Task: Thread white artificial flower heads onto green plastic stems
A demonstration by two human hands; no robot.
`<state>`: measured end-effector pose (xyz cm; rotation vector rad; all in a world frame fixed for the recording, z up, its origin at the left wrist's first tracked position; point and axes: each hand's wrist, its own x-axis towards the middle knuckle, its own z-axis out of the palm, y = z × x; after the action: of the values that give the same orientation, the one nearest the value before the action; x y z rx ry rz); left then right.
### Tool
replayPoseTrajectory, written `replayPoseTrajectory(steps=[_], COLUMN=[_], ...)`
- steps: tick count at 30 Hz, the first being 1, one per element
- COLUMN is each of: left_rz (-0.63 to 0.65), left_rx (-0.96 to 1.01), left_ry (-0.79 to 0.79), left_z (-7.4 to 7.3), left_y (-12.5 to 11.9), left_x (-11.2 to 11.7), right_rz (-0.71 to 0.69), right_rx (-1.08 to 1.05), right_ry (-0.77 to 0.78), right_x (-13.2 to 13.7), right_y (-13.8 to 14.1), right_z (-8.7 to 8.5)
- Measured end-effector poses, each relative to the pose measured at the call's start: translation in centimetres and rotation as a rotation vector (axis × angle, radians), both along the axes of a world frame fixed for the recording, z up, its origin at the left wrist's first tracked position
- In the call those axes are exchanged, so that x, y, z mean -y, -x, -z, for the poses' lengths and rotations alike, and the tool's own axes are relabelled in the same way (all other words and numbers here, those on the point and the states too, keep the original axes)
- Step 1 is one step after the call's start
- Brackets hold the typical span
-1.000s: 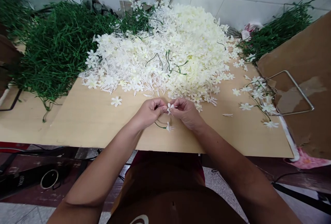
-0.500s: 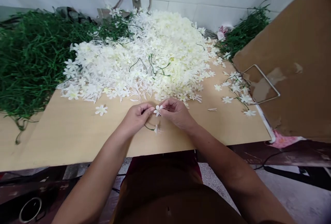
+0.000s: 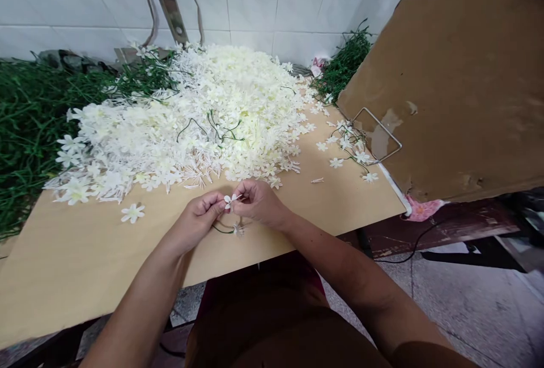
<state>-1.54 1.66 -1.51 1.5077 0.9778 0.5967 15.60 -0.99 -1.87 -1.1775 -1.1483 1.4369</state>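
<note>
Over the front of the board my two hands meet around a small white artificial flower [image 3: 230,202]. My left hand [image 3: 203,213] is closed, with thumb and fingertips pinching a green flower stem [image 3: 221,231] whose other end carries a second white blossom [image 3: 238,230]. My right hand [image 3: 257,203] is closed at the fingertips on the white flower, with a thin pale strand showing by its petals. Just behind the hands lies a large heap of white flowers [image 3: 250,107]. A single loose flower [image 3: 133,213] rests left of my left hand.
Green stems [image 3: 34,113] are piled at the left, with another green bunch [image 3: 346,59] at the back right. A large cardboard sheet [image 3: 459,84] with a metal wire handle [image 3: 393,136] leans at the right. Flower sprigs [image 3: 351,144] lie beside it on the board [image 3: 306,215].
The view has swung to the right, so everything sits further left in the picture. Both hands keep their pinch on the flower and stem, with little change between them.
</note>
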Motion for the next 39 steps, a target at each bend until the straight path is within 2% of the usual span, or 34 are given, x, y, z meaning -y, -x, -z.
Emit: replayPoseTrajectory(steps=[4, 7, 10, 12, 14, 17, 19, 20, 21, 23, 26, 29, 31, 35, 37, 39], left_rz=[-0.007, -0.051, -0.117, -0.176, -0.26, -0.354, -0.362, -0.356, -0.342, -0.296, -0.218, -0.139, -0.075, 0.027, 0.066, 0.092], left_rx=[-0.008, 0.009, 0.054, 0.066, 0.059, 0.039, 0.024, 0.012, -0.003, -0.04, -0.112, -0.203, -0.253, -0.331, -0.352, -0.364], left_ry=[0.02, 0.036, 0.009, -0.058, -0.115, -0.123, -0.121, -0.128, -0.143, -0.196, -0.316, -0.431, -0.476, -0.541, -0.592, -0.64], left_z=[0.1, -0.3, -0.5, -0.5, -0.4, -0.4, -0.5, -0.6, -0.6, -0.5, -0.3, 0.0, 0.1, 0.4, 0.6, 0.7], left_y=[-0.3, -1.1, -2.0, -2.2, -2.0, -1.4, -1.2, -1.2, -1.3, -1.5, -1.6, -1.5, -1.4, -1.1, -0.9, -0.8], left_x=[-0.1, 0.1, 0.5, 0.6, 0.5, 0.4, 0.4, 0.5, 0.6, 0.7, 0.8, 0.7, 0.7, 0.8, 0.8, 0.9], right_rz=[-0.036, -0.012, 0.018, 0.054, 0.214, 0.64, 0.86, 0.881, 0.881, 0.717, 0.448, 0.321, 0.271, 0.164, 0.172, 0.209], right_rx=[0.03, 0.076, 0.177, 0.305, 0.5, 0.853, 1.138, 1.266, 1.357, 1.431, 1.505, 1.553, 1.551, 1.535, 1.542, 1.553], right_ry=[-0.032, -0.058, -0.165, -0.301, -0.375, -0.414, -0.414, -0.399, -0.388, -0.32, -0.103, 0.097, 0.092, -0.053, -0.032, 0.023], right_x=[-0.2, -0.1, 0.2, 0.3, 0.4, 0.5, 0.9, 1.2, 1.6, 2.2, 2.3, 1.3, 0.5, -0.8, -0.9, -0.6], right_y=[-0.1, 0.0, -1.8, -4.7, -9.1, -16.0, -19.3, -20.2, -20.6, -20.2, -18.2, -15.9, -14.5, -12.6, -13.1, -14.8], right_z=[0.2, -0.1, -1.9, -4.1, -6.5, -9.4, -10.1, -9.9, -9.3, -7.5, -4.1, -2.1, -1.9, -2.3, -2.3, -2.2])
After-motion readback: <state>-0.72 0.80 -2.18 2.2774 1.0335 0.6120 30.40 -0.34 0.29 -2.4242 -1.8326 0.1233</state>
